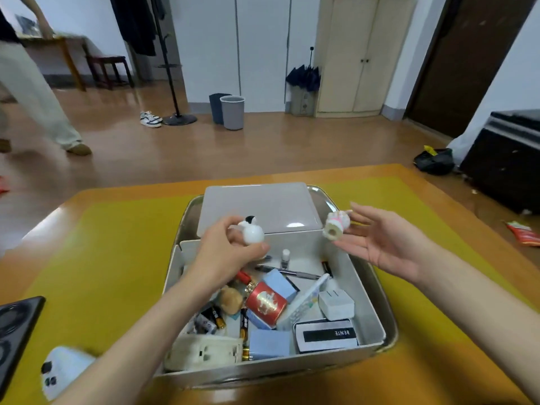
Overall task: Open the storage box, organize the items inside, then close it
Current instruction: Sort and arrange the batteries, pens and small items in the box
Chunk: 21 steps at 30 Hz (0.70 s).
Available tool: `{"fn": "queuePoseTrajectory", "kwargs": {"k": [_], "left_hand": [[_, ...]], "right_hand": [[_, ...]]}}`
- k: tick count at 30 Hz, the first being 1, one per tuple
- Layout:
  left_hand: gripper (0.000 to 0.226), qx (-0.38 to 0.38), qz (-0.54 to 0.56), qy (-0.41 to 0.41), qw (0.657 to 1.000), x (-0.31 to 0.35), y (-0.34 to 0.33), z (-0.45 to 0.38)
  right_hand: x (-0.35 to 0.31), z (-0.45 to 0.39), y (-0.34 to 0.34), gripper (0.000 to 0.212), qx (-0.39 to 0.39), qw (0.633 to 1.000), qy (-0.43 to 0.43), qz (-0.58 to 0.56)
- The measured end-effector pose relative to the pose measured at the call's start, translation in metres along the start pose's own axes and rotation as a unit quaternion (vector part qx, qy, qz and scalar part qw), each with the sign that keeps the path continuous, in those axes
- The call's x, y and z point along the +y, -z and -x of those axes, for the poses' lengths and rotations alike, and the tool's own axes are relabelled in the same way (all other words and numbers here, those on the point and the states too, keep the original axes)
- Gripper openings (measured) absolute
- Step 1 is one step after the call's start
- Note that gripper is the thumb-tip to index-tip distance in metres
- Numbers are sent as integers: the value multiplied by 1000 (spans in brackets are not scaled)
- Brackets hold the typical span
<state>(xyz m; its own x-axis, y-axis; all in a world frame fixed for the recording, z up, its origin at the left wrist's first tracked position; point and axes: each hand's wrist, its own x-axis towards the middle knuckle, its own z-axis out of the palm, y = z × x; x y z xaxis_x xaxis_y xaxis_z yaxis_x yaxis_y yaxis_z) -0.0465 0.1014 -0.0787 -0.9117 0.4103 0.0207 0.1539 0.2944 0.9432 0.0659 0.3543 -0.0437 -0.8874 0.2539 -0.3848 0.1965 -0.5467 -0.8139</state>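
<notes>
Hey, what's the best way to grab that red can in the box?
Grip the red can across its round sides near the middle, coming down from above. It lies tilted on the clutter, gold cap up-left, with its upper side exposed. A blue box crowds its far side and batteries its near side, so the fingers should probably straddle the body crosswise.

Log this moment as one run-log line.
storage box: open, lid behind | left hand: holds white figurine | right hand: pinches small toy | items unsorted
</notes>
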Motion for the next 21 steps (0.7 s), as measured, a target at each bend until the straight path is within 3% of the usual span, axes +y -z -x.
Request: {"fn": "queuePoseTrajectory", "kwargs": {"k": [3, 7, 8, 12, 17, 21], "left_hand": [[47, -45, -75, -70, 994, 6, -24, -13], [27, -54, -189, -113, 974, 19, -63, -37], [25, -60, -218, -122, 966, 22, -72, -43], [27, -96, -330, -172, 923, 31, -100, -57], [13, -167, -443, -271, 838, 28, -118, -56], [24, -195, -458, -287, 818, 14, -117, -53]], "right_hand": [[-1, 4, 8, 34, 13, 995, 37, 90], [-8, 7, 19, 7, 12, 996, 40, 76], [-11, 7, 23, 13, 17, 996, 45, 79], [-22, 12, 33, 11, 42, 989, 74, 121], [-29, 20, 46, 21, 52, 989, 81, 109], [-30, 23, 52, 20, 42, 990, 86, 107]]}}
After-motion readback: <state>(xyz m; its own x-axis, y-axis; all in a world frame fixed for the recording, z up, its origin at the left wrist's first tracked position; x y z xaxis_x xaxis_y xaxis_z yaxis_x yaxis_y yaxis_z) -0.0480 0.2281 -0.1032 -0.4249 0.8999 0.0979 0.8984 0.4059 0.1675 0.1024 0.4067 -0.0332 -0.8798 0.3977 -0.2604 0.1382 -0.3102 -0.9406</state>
